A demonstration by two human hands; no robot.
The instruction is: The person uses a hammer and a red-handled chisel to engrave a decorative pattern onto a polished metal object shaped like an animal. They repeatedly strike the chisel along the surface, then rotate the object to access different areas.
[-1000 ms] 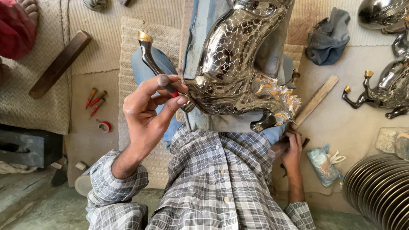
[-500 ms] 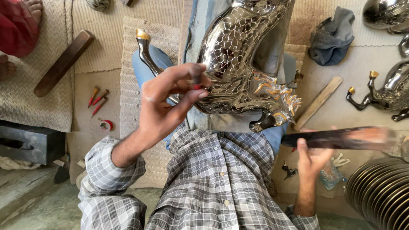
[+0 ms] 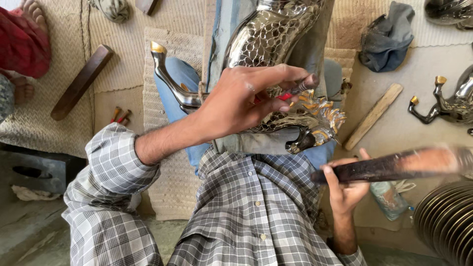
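A large silver metal animal figure point(image 3: 276, 54), covered in scale-like engraving with gold-coloured detail at its near end, is laid across the lap of a person in a grey checked shirt point(image 3: 256, 207) and blue jeans, over woven mats point(image 3: 172, 59). At the far right, a second, similar metal figure point(image 3: 456, 98) is seen on the floor, with a stack of ribbed metal discs point(image 3: 446, 224) near right. A dark wooden bat point(image 3: 394, 166), blurred, is gripped by the right hand point(image 3: 345, 189), closed around its handle, right of the figure. A small red-handled chisel point(image 3: 295, 89) is pinched in the left hand point(image 3: 241, 101), its fingers curled tight, against the figure's near flank.
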